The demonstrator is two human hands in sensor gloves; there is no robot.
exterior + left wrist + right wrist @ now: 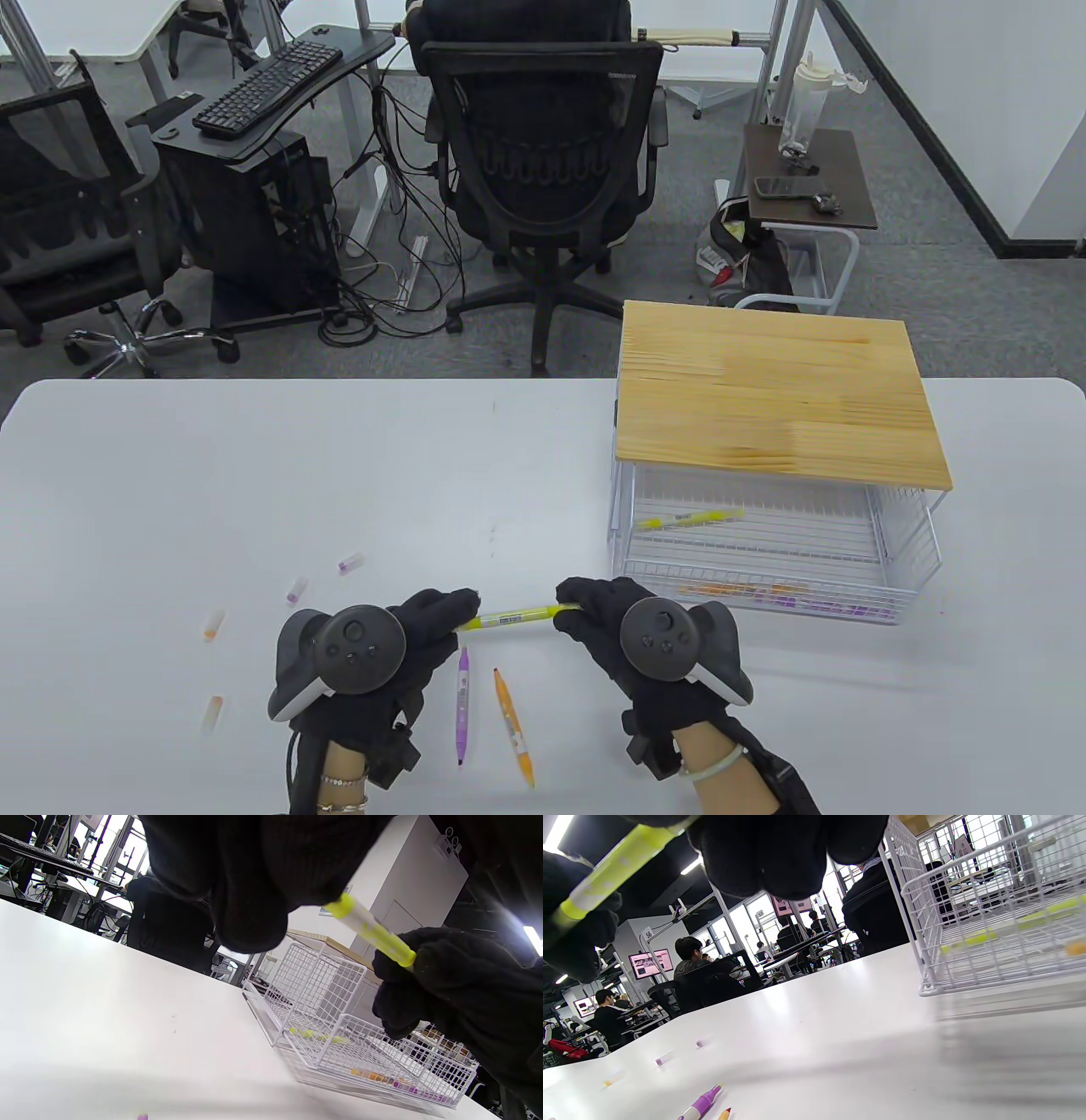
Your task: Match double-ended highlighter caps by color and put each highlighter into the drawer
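While both hands (pixel 424 628) (pixel 594 615) grip the yellow highlighter (pixel 513 615), only the table view shows loose caps (pixel 349 562)

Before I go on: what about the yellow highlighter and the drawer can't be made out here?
- Yellow highlighter: both ends hidden inside the left hand and right hand in every view, so capped or not is unknown.
- Drawer front row: orange and purple items blurred behind wire in the table view; count unclear.
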